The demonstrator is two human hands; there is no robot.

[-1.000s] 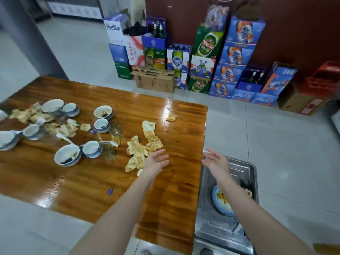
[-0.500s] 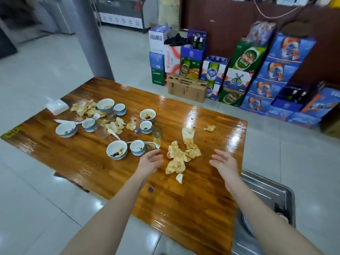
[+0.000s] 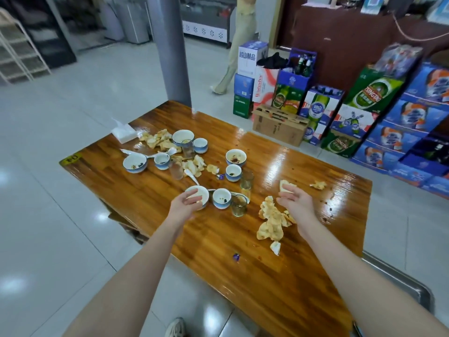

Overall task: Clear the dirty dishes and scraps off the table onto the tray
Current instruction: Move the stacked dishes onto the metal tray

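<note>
Dirty dishes (image 3: 236, 157) and paper scraps (image 3: 158, 140) lie spread over the wooden table (image 3: 279, 283), none of them in either hand. Going outward from the hands: the left hand (image 3: 185, 203) hangs with loosely curled, empty fingers over the near rim of a white bowl (image 3: 202, 192), and whether it touches that bowl cannot be told. The right hand (image 3: 295, 201), well to the right of the bowl, is held out slack, fingers nearly straight, palm turned inward, empty too. Just right of the bowl stands a small cup (image 3: 221, 198), and right of that a drinking glass (image 3: 238, 206). Further right of the bowl, under and beside the right hand, lies a heap of crumpled yellowish napkins (image 3: 271, 222). A tissue pack (image 3: 123, 133) sits far beyond the bowl to the left. Far right of the bowl and nearer the person, a corner of the metal tray (image 3: 418, 291) shows past the table's end. Stacked beer cartons (image 3: 374, 93) stand well beyond the bowl to the right
</note>
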